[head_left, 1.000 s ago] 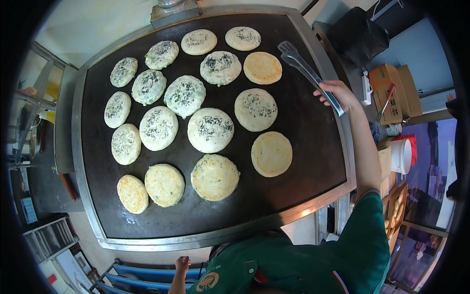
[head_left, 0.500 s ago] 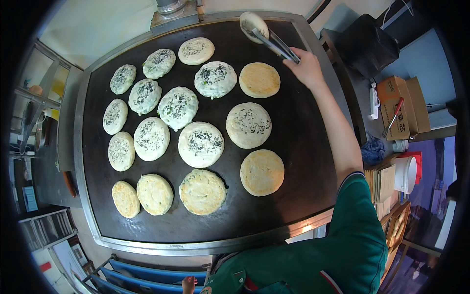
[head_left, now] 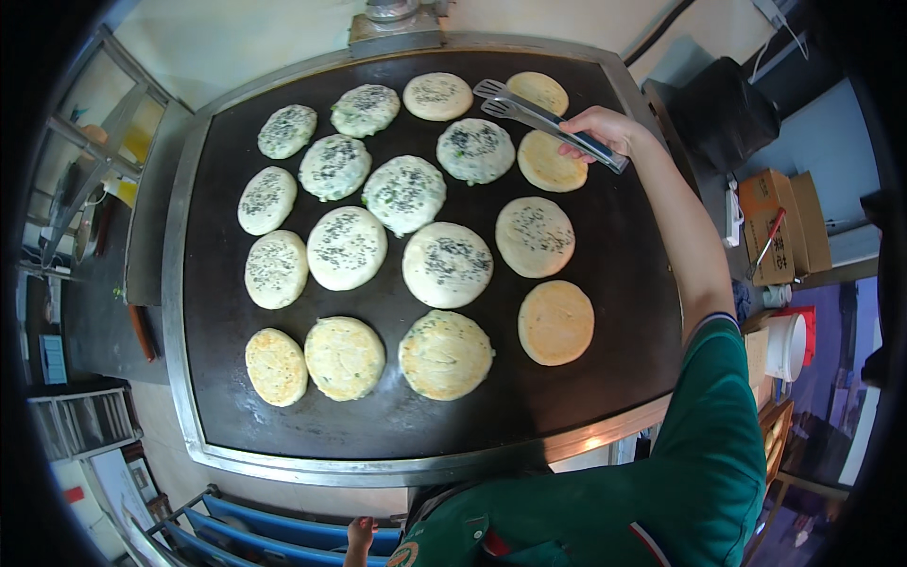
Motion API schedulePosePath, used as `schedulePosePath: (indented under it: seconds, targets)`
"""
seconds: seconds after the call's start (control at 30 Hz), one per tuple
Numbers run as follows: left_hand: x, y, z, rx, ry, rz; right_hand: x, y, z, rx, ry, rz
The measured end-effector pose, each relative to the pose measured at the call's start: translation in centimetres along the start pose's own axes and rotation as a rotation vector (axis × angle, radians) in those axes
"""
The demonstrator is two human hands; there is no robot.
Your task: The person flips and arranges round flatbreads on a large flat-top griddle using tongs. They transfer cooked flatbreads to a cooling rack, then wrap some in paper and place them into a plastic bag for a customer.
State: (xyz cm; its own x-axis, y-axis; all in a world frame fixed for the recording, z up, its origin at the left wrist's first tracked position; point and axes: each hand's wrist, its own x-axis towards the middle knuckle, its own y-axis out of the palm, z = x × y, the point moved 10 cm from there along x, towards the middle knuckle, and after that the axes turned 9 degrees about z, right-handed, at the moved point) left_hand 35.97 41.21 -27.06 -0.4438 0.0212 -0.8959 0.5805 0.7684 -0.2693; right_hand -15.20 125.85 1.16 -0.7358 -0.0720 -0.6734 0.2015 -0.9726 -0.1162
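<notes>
My right hand (head_left: 602, 132) grips metal tongs (head_left: 551, 121) over the far right of a dark griddle (head_left: 605, 406). The slotted jaws of the tongs are apart, with nothing between them. Just beyond the jaws lies a round flatbread (head_left: 546, 88), pale golden side up. A golden flatbread (head_left: 546, 168) sits below my fingers, partly covered by them. To the left of the jaws is a pale flatbread (head_left: 437, 96) speckled with dark seeds. My left hand (head_left: 361, 536) hangs low beyond the griddle's near edge, fingers curled and seemingly holding nothing.
Several more flatbreads cover the griddle, seeded ones such as this (head_left: 447, 265) in the middle and browned ones (head_left: 445, 356) nearer. A metal rim (head_left: 312, 470) borders it. A cardboard box (head_left: 782, 222) stands on the right, a blue-railed rack (head_left: 274, 524) below.
The flatbread lifted in the tongs at the far right now lies on the griddle with its golden side up. The tongs have let go and drawn back nearer. The view has shifted left.
</notes>
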Motion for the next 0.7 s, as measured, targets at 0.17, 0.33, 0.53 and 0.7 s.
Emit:
schedulePosePath:
  seconds: [0.17,0.33,0.53,0.7]
  targets:
    - [-0.6,-3.5,5.8,0.002,-0.013,-0.008,7.9,3.7,3.5,0.124,-0.068,0.094]
    - [-0.9,-7.2,6.5,0.441,0.035,0.035,5.2,3.4,5.6,-0.143,-0.334,-0.31]
    - [1.9,-10.2,4.1,0.018,0.001,0.038,-4.4,11.3,7.1,-0.939,-0.501,-0.811]
    - [5.7,-12.2,5.9,-0.109,-0.114,0.134,-10.8,17.7,-2.9,-0.132,-0.291,-0.334]
